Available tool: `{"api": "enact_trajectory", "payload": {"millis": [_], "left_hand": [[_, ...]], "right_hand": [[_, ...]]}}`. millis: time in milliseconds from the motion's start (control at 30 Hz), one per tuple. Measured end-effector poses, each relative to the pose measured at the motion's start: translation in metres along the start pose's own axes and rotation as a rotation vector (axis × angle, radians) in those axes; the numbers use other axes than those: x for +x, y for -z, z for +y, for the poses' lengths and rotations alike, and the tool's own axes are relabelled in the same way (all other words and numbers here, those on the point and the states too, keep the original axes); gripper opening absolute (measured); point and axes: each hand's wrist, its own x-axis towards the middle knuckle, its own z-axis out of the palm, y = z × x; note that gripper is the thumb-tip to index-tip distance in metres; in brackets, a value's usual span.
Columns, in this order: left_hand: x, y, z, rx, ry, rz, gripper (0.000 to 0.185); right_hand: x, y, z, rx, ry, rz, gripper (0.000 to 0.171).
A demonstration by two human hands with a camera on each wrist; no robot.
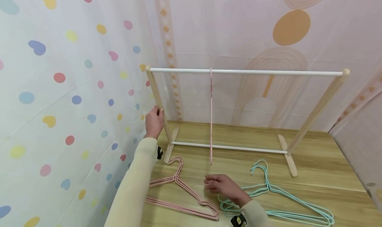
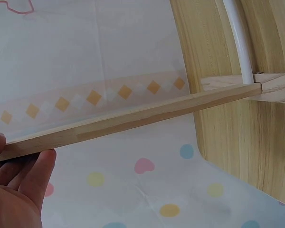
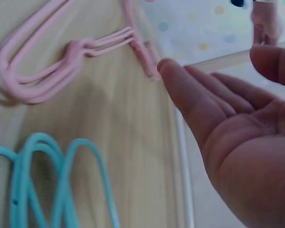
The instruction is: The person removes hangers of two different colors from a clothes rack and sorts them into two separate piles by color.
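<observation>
Pink wire hangers (image 1: 182, 193) lie left, mint-green wire hangers (image 1: 277, 200) right. Your left hand (image 1: 154, 122) grasps the wooden rack's left post (image 1: 158, 104); your right hand (image 1: 222, 186) hovers between the piles, fingers released.

Open tabletop (image 1: 316, 174) between pink hangers (image 1: 182, 195) and teal hangers (image 1: 277, 200); rack (image 1: 247, 72) behind.

Light wood-grain tabletop (image 1: 322, 174), set into a corner. Left wall (image 1: 59, 87) draped in white cloth, scattered hearts and dots in pastel colours. Back wall (image 1: 238, 28) in pale pink cloth, orange circle (image 1: 291, 27), arch shapes, vertical strip of orange diamonds (image 1: 167, 37). Soft, even lighting, no hard shadows.
</observation>
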Motion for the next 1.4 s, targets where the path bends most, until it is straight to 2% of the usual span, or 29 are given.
{"api": "enact_trajectory", "payload": {"millis": [300, 800, 1100, 1400], "left_hand": [[-0.001, 0.001, -0.001, 0.005, -0.005, 0.001, 0.022], [-0.001, 0.0, 0.002, 0.02, -0.009, -0.006, 0.023], [-0.001, 0.001, 0.001, 0.013, -0.005, -0.007, 0.022], [-0.003, 0.003, 0.0, 0.014, -0.011, -0.003, 0.023]], "right_hand": [[-0.009, 0.003, -0.025, 0.084, 0.05, 0.167, 0.052], [-0.021, -0.005, -0.07, 0.261, 0.187, 0.395, 0.049], [-0.022, -0.01, -0.091, 0.304, 0.236, 0.413, 0.055], [-0.014, -0.017, -0.11, 0.359, 0.269, 0.413, 0.06]]}}
